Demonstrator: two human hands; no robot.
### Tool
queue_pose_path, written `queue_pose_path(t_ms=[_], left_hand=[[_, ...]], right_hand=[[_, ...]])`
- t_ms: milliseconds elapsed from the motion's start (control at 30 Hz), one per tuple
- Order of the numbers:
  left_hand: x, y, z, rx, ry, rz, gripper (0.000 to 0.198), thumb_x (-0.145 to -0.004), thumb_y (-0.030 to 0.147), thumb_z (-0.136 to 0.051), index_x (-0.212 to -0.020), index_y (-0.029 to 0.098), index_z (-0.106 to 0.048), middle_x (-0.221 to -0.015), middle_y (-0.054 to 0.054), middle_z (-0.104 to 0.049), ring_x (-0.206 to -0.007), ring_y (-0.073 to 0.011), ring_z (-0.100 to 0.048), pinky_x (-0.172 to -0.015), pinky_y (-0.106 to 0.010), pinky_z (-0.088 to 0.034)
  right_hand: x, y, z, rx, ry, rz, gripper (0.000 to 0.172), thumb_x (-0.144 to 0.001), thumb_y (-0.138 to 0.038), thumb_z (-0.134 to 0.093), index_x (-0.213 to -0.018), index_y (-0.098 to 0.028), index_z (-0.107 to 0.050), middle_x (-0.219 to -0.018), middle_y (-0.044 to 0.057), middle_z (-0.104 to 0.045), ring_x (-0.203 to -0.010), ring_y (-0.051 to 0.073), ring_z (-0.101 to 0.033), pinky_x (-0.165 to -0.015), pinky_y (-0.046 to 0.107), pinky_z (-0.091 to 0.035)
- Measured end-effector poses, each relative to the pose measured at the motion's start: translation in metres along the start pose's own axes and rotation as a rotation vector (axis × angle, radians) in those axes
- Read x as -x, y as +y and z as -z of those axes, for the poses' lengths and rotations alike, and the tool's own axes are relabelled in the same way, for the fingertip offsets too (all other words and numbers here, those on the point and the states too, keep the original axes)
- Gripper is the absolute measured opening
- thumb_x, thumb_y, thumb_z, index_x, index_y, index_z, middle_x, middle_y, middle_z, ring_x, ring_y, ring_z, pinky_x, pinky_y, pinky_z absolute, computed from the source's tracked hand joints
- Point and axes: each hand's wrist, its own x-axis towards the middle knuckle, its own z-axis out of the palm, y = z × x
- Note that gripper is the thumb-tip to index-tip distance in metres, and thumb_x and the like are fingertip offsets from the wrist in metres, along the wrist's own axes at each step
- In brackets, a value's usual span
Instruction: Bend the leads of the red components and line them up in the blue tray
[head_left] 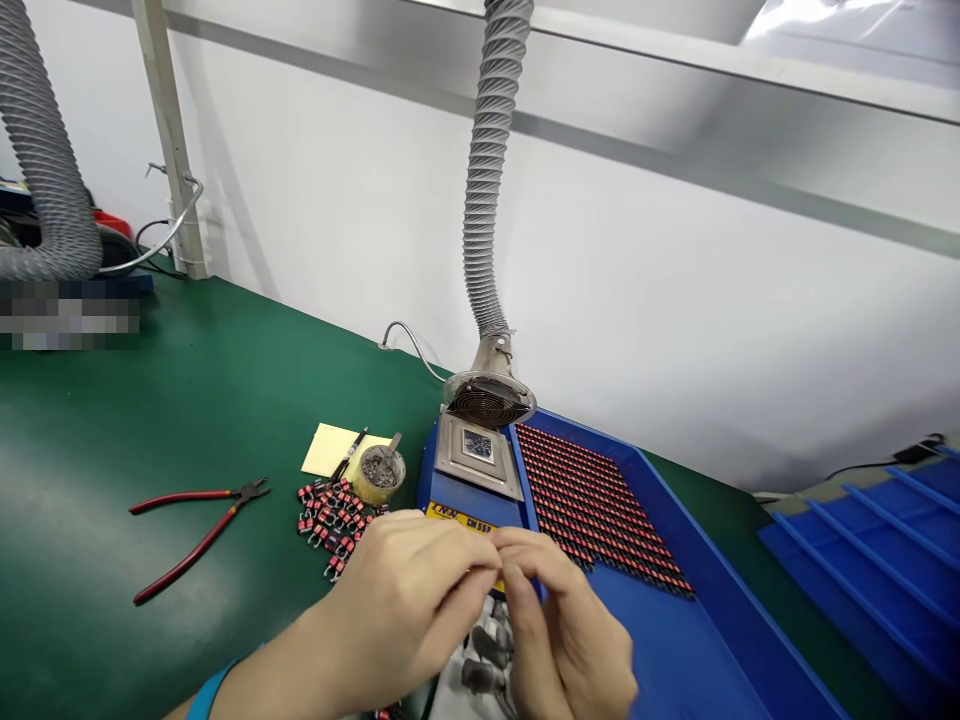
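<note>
My left hand [409, 590] and my right hand [559, 630] meet fingertip to fingertip in front of the blue solder pot [480, 493]. Both are closed in a pinch, and whatever lies between the fingers is hidden or too small to name. A pile of small red-and-black parts with metal ends [330, 520] lies on the green table just beyond my left hand. To the right, a blue tray [660, 640] holds rows of similar red-and-black parts [600, 500]. Under my hands, a white surface with grey knob-like shapes [486, 665] is partly covered.
A ribbed exhaust hose [491, 180] ends in a hood [491, 390] over the solder pot. Red-handled pliers [202, 520] lie open at left. A small tub of grey material [379, 475] stands by a yellow pad [326, 450] and a pen [351, 450]. Blue ribbed panels [862, 560] are at far right.
</note>
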Motion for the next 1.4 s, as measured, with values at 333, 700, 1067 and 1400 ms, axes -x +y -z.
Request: queue_pose_path(t_ms=[333, 700, 1067, 1400], left_hand=[[-0.001, 0.007, 0.004, 0.320, -0.055, 0.218, 0.015, -0.091, 0.013, -0.050, -0.079, 0.019, -0.057, -0.067, 0.005, -0.060, -0.061, -0.0069, -0.054, -0.060, -0.015, -0.041], [0.001, 0.003, -0.006, -0.108, 0.078, -0.134, 0.020, -0.090, 0.008, -0.043, -0.079, 0.015, -0.058, -0.059, 0.002, -0.058, -0.050, -0.0101, -0.045, -0.053, -0.025, -0.033], [-0.001, 0.007, 0.007, 0.448, -0.188, 0.417, 0.014, -0.092, 0.021, -0.051, -0.080, 0.019, -0.059, -0.070, 0.006, -0.058, -0.066, -0.0069, -0.053, -0.065, -0.015, -0.039], [-0.004, 0.005, 0.011, 0.515, -0.202, 0.484, 0.015, -0.092, 0.022, -0.051, -0.079, 0.019, -0.059, -0.070, 0.005, -0.056, -0.067, -0.0084, -0.049, -0.066, -0.019, -0.037]], right_hand=[[-0.003, 0.002, 0.006, -0.288, 0.020, -0.110, 0.009, -0.087, -0.019, -0.061, -0.087, -0.022, -0.070, -0.072, 0.003, -0.067, -0.073, 0.019, -0.065, -0.067, 0.031, -0.053], [-0.002, 0.000, 0.001, -0.345, -0.077, -0.332, 0.028, -0.093, -0.023, -0.051, -0.067, -0.019, -0.058, -0.057, 0.000, -0.057, -0.052, 0.012, -0.052, -0.051, 0.025, -0.046], [-0.001, 0.004, 0.004, -0.313, -0.048, -0.104, 0.017, -0.085, -0.015, -0.067, -0.095, -0.027, -0.071, -0.083, -0.001, -0.072, -0.084, 0.016, -0.065, -0.076, 0.026, -0.051], [-0.009, 0.001, 0.009, -0.475, 0.255, -0.251, 0.015, -0.085, -0.024, -0.068, -0.071, -0.019, -0.064, -0.057, -0.003, -0.057, -0.061, 0.012, -0.058, -0.062, 0.023, -0.049]])
